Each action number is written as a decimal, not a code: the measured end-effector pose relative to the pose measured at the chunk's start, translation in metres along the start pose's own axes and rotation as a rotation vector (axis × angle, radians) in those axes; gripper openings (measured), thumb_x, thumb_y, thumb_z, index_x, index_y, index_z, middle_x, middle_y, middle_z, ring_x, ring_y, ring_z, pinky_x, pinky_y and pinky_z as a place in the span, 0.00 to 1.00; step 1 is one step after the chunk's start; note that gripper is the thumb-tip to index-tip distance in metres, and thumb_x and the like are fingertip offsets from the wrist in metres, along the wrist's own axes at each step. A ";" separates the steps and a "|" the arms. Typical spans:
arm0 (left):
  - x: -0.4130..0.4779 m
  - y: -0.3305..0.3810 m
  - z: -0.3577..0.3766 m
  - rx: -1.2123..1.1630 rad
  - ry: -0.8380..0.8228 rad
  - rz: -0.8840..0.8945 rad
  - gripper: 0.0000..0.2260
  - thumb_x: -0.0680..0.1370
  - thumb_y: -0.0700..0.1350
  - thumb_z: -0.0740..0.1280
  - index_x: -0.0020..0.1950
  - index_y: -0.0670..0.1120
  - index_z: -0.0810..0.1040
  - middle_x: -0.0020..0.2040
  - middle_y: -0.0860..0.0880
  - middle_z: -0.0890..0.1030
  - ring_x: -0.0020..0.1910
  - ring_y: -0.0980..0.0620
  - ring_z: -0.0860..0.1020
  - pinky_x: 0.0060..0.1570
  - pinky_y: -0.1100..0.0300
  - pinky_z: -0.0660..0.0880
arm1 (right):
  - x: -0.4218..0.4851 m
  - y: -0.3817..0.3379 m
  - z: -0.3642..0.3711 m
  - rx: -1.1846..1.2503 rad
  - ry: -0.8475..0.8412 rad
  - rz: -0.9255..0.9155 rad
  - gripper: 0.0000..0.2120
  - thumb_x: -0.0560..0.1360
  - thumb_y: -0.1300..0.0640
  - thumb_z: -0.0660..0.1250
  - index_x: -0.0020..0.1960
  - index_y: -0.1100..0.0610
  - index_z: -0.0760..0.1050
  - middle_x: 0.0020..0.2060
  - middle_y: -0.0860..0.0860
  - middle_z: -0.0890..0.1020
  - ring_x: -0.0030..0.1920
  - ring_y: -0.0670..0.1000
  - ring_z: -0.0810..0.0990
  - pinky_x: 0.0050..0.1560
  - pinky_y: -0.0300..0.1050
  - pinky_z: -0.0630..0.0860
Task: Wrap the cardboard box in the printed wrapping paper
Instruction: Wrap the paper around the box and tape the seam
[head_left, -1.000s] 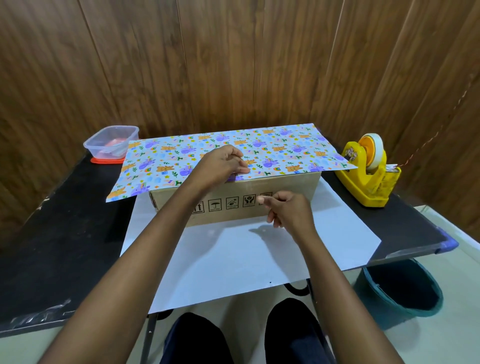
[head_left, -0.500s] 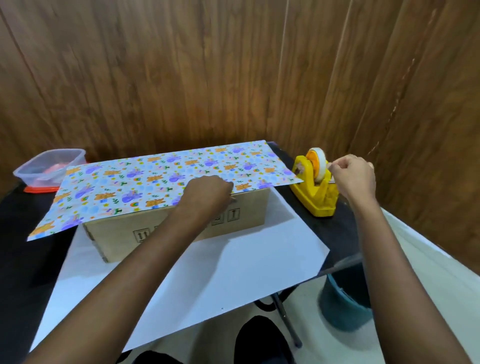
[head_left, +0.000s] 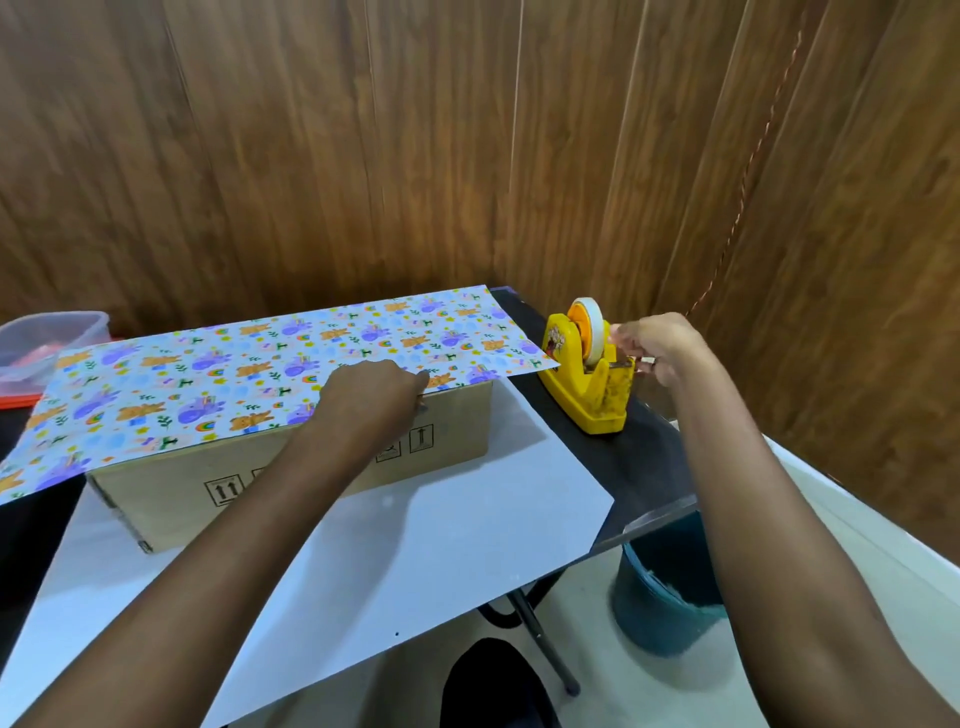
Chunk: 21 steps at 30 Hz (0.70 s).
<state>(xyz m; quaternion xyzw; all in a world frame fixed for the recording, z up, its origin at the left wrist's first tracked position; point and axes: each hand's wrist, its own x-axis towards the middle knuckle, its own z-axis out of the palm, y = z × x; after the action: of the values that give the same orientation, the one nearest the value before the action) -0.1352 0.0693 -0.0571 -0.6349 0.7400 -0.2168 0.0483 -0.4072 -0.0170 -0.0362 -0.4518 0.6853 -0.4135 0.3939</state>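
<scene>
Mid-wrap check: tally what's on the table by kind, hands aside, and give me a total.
Cardboard box: 1
Wrapping paper sheet: 1
Tape dispenser: 1
Plastic container: 1
Total: 4

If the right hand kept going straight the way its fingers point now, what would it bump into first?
The roll of tape on the yellow dispenser. The right hand points leftward, its curled fingertips just beside the roll, seemingly pinching its loose end. Depth is hard to judge.
</scene>
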 end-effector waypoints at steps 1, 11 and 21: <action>0.000 0.000 0.001 -0.003 0.000 -0.003 0.17 0.82 0.52 0.54 0.70 0.51 0.66 0.55 0.46 0.78 0.53 0.45 0.77 0.38 0.58 0.67 | -0.001 -0.001 -0.002 0.012 0.006 -0.019 0.08 0.74 0.63 0.69 0.52 0.65 0.78 0.49 0.56 0.78 0.47 0.50 0.77 0.51 0.45 0.70; -0.002 0.001 0.003 0.002 0.005 -0.009 0.18 0.82 0.53 0.54 0.71 0.51 0.64 0.59 0.46 0.77 0.53 0.44 0.77 0.39 0.58 0.67 | -0.004 0.048 0.014 0.240 0.068 0.111 0.13 0.77 0.55 0.67 0.35 0.58 0.72 0.32 0.51 0.74 0.30 0.46 0.70 0.33 0.37 0.67; -0.004 0.004 0.003 0.028 0.016 -0.003 0.20 0.82 0.53 0.53 0.74 0.52 0.61 0.64 0.46 0.75 0.54 0.44 0.78 0.38 0.58 0.67 | -0.018 0.065 0.040 0.803 0.070 0.206 0.11 0.77 0.53 0.64 0.39 0.57 0.73 0.33 0.52 0.78 0.35 0.49 0.78 0.35 0.44 0.75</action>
<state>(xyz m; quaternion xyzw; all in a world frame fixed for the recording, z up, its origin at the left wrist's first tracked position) -0.1373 0.0728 -0.0622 -0.6335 0.7363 -0.2324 0.0509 -0.3852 0.0077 -0.1069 -0.1769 0.5241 -0.6218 0.5544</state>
